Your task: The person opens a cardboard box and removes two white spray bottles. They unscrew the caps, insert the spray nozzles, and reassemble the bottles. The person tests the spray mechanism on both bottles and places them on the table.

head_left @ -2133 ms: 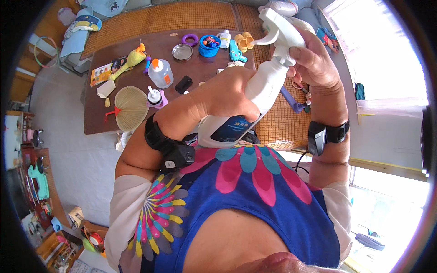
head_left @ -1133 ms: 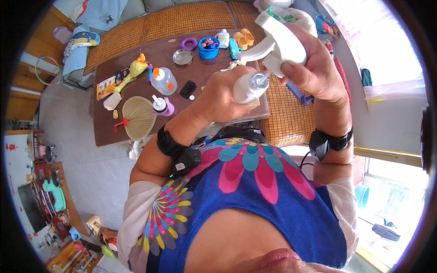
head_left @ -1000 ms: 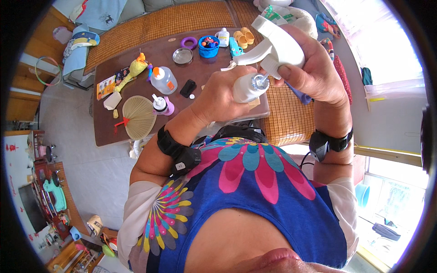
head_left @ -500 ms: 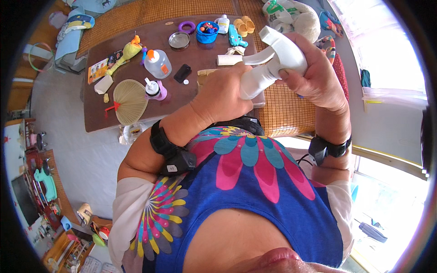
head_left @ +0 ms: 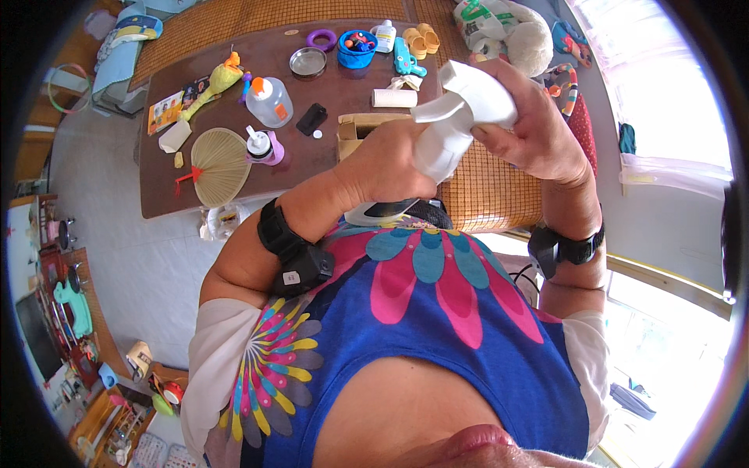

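Note:
Up in front of my chest is a white spray bottle (head_left: 448, 148), tilted, with its trigger head toward the upper right. My left hand (head_left: 386, 160) is closed around the bottle just below the neck and hides much of its body. The lower end of the bottle shows beneath that hand, close to my shirt. My right hand (head_left: 534, 125) grips the spray head from the right, thumb on its near side and fingers mostly hidden behind. Just beyond my left hand, an open cardboard box (head_left: 353, 142) lies on the brown table (head_left: 312, 178).
On the table are a clear bottle with orange cap (head_left: 269, 105), a fan (head_left: 222, 168), a small pump bottle (head_left: 261, 147), a black phone-like object (head_left: 312, 119), a white roll (head_left: 395, 98), a blue basket (head_left: 356, 54) and a toy gun (head_left: 407, 58). A white plush toy (head_left: 523, 47) sits beyond.
Both hands have lowered the spray bottle slightly toward me and tilted it. The bottle's lower end and more of the cardboard box now show.

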Demonstrator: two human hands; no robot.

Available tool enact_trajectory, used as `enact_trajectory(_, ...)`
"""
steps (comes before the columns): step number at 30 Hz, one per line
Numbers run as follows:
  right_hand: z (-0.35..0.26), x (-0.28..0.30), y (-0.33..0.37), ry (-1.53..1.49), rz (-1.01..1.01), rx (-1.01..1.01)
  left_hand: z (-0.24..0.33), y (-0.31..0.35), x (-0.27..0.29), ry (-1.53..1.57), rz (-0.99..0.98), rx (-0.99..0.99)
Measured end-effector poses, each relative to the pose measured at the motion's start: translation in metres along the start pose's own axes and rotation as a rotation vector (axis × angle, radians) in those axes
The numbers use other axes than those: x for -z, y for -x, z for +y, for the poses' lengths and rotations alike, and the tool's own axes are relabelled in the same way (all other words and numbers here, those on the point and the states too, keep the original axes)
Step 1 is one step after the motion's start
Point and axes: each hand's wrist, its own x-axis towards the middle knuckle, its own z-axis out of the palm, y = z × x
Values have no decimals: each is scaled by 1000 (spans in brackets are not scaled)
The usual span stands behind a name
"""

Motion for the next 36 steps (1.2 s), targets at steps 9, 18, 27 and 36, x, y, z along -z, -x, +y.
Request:
enact_trajectory(9, 0, -44, -3, 232, 353, -354, -16, -12, -2, -368, 271, 55)
enact_trajectory(18, 13, -35, -13, -140, 311, -344, -13, -21, 16, -336, 320, 105)
enact_trajectory(27, 24, -57, -13, -462, 458, -538, -14, -27, 15, -369, 367, 54)
enact_trajectory(36, 24, -85, -28, -352, 755, -442, -10, -37, 16, -424, 398, 55)
